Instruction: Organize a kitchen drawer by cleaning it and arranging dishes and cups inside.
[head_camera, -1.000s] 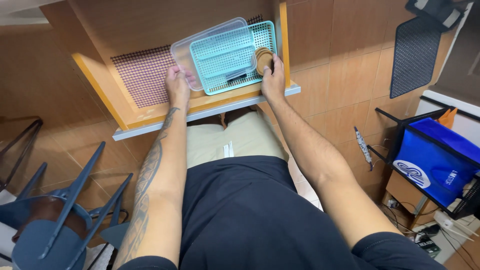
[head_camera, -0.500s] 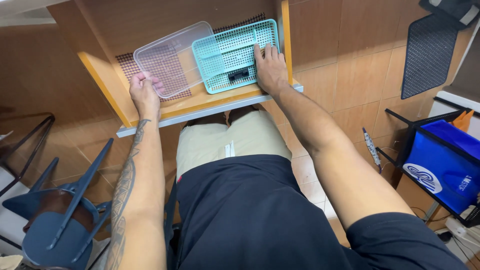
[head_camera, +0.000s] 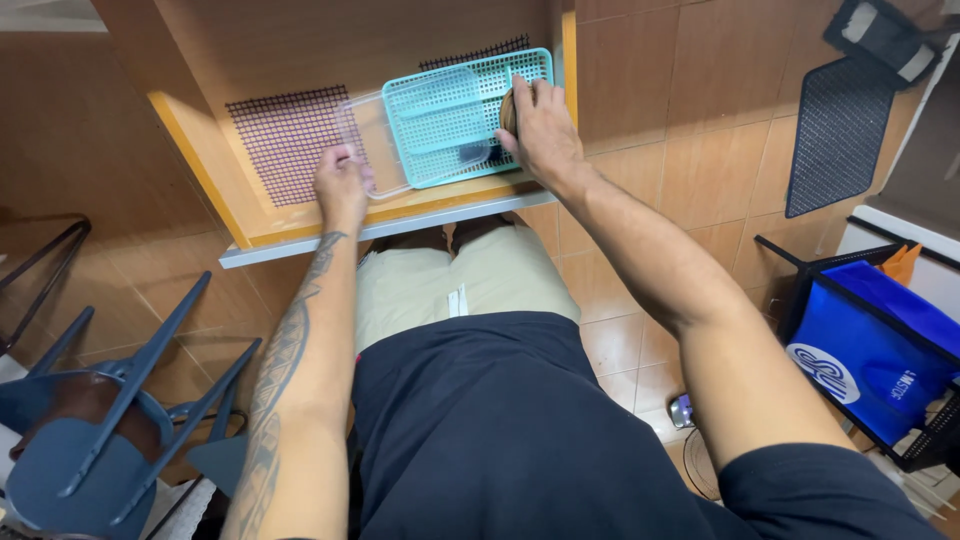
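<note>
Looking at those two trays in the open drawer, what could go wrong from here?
The clear tray is partly tucked under the teal tray, so the left hand moving it might drag or tip the teal one. The right hand presses a round brown thing at the teal tray's edge; it could slip out. The drawer sticks out above the person's knees, so a bump might jolt everything.

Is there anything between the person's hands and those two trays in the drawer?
Nothing visible. The left hand already touches the clear tray, and the right hand rests on the teal basket, by a brown round thing.
</note>
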